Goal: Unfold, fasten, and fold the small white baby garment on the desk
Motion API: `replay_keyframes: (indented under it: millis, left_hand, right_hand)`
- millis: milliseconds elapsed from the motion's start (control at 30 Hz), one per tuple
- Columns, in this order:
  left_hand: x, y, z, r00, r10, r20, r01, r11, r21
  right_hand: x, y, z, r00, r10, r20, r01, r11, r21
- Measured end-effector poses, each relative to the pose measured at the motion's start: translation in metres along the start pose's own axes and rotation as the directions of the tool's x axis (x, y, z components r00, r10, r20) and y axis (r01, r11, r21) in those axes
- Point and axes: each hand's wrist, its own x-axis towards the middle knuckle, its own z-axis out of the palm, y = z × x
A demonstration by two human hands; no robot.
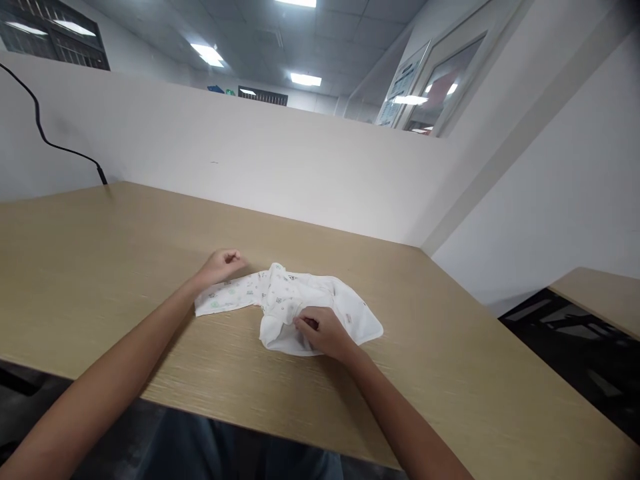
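A small white baby shirt [345, 300] with a faint printed pattern lies crumpled on the wooden table [425, 380]. One long sleeve stretches out to the left, and part of the cloth is bunched up in the middle. My right hand [323, 330] is over the shirt's near side, its thumb and fingers pinched on a fold of the fabric. Just above the outstretched sleeve is my left hand [220, 267], its fingers curled in and slightly blurred. No cloth shows between them, and the wrist crosses over the sleeve's end.
A white partition [280, 160] rises along the table's far edge, joining a white wall on the right. A black cable [65, 148] runs down behind the table at the far left. Another wooden tabletop [600, 297] stands at the right. My legs are below the near edge.
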Motion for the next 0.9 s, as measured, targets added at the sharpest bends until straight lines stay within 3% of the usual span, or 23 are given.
replay_keyframes:
  millis: [167, 267, 367, 433, 533, 633, 700, 900]
  left_hand:
    - [-0.025, 0.033, 0.053, 0.966, 0.238, 0.104, -0.255, 0.944, 0.210]
    - [-0.042, 0.044, 0.078, 0.874, 0.395, 0.284, -0.472, 0.829, 0.299]
    - [-0.052, 0.042, 0.092, 0.799, 0.398, 0.450, -0.570, 0.740, 0.358]
    - [-0.052, 0.036, 0.095, 0.799, 0.343, 0.493, -0.552, 0.745, 0.375]
    - [-0.044, 0.028, 0.086, 0.794, 0.289, 0.534, -0.515, 0.787, 0.339]
    - [-0.033, 0.024, 0.066, 0.701, 0.242, 0.671, -0.468, 0.866, 0.177]
    - [-0.028, 0.024, 0.051, 0.648, 0.201, 0.735, -0.409, 0.906, 0.113]
    - [-0.024, 0.030, 0.031, 0.710, 0.119, 0.694, -0.276, 0.954, 0.118]
  right_hand:
    - [0.001, -0.003, 0.003, 0.997, -0.007, -0.073, 0.008, 1.000, 0.012]
    - [0.003, 0.000, -0.004, 0.994, 0.022, -0.111, -0.021, 1.000, 0.012]
    - [0.005, 0.021, -0.022, 0.976, 0.047, -0.213, -0.044, 0.999, 0.019]
    - [0.003, 0.046, -0.038, 0.937, 0.100, -0.334, -0.100, 0.995, 0.016]
    - [-0.006, 0.090, -0.056, 0.885, 0.247, -0.394, -0.268, 0.963, 0.002]
    - [-0.013, 0.117, -0.061, 0.836, 0.393, -0.382, -0.407, 0.912, 0.048]
    - [-0.015, 0.119, -0.058, 0.820, 0.441, -0.365, -0.454, 0.889, 0.056]
    - [-0.007, 0.095, -0.046, 0.841, 0.465, -0.276, -0.490, 0.871, -0.024]
